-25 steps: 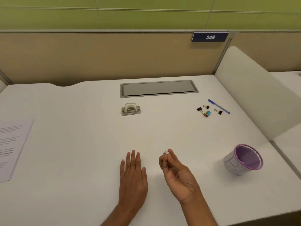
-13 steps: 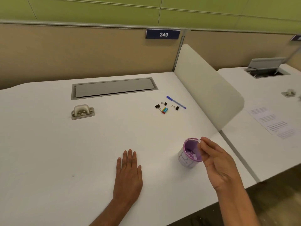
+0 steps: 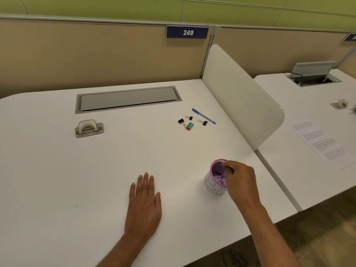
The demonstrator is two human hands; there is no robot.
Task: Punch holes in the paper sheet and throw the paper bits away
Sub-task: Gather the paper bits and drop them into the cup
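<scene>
A purple mesh cup (image 3: 212, 185) stands near the desk's front right, with several white paper bits (image 3: 219, 177) lying inside it. My right hand (image 3: 239, 180) hovers over its rim, fingertips pinched together above the opening; no bit shows between them. My left hand (image 3: 144, 201) lies flat on the desk, fingers apart, holding nothing. The grey hole punch (image 3: 88, 128) sits far left of centre. One tiny paper bit (image 3: 76, 205) lies on the desk left of my left hand. The paper sheet from this desk is out of view.
Three black binder clips (image 3: 181, 121), a small coloured eraser (image 3: 190, 126) and a blue pen (image 3: 203, 116) lie at the back right. A grey cable hatch (image 3: 127, 99) is set in the desk. A white divider (image 3: 240, 97) separates the neighbouring desk, which holds a printed sheet (image 3: 323, 143).
My right hand carried a pinched paper bit from the desk's middle rightward to the purple cup and now sits over its opening. My view turned right; the left hand stayed flat.
</scene>
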